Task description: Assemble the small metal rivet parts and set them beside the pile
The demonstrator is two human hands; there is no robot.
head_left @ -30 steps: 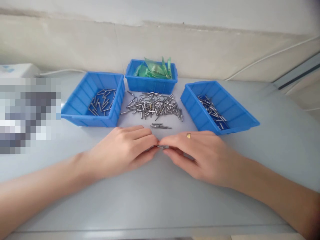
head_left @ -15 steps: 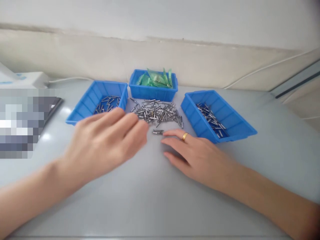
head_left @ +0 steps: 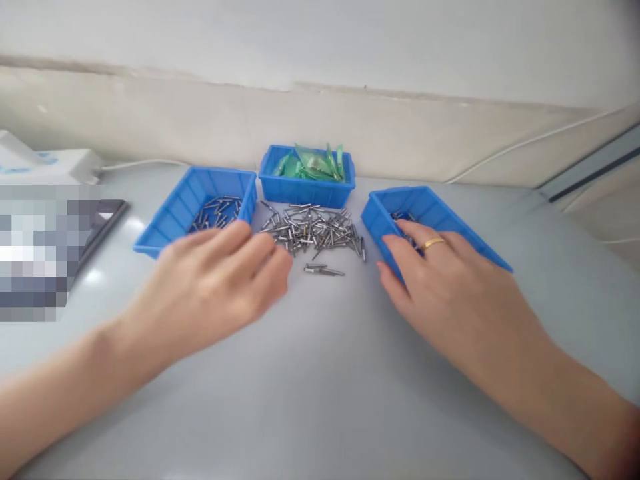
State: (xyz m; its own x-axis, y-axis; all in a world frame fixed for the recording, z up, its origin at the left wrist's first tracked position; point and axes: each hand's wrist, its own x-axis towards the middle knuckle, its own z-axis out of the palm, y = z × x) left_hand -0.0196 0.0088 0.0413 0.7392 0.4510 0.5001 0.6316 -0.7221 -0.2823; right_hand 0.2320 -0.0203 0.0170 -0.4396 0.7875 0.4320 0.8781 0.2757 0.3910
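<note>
My left hand [head_left: 215, 283] hovers palm down over the table, fingers stretched out together, their tips by the near right corner of the left blue bin [head_left: 170, 223] of metal pins. Its underside is hidden. My right hand [head_left: 440, 283], with a gold ring, reaches over the near corner of the right blue bin [head_left: 465, 227], fingers extended above the pins inside. A heap of loose metal pins [head_left: 313, 230] lies between the bins, with a few stray pins [head_left: 323, 270] nearer to me, between my hands.
A third blue bin [head_left: 305, 190] with green plastic bags stands at the back by the wall. A white device [head_left: 45, 167] and a dark flat object [head_left: 103, 217] sit at the left. A cable [head_left: 525, 143] runs along the wall at the right.
My hands were pinching a small pin together near the table's middle. They have parted: the left went toward the left bin, the right went over the right bin.
</note>
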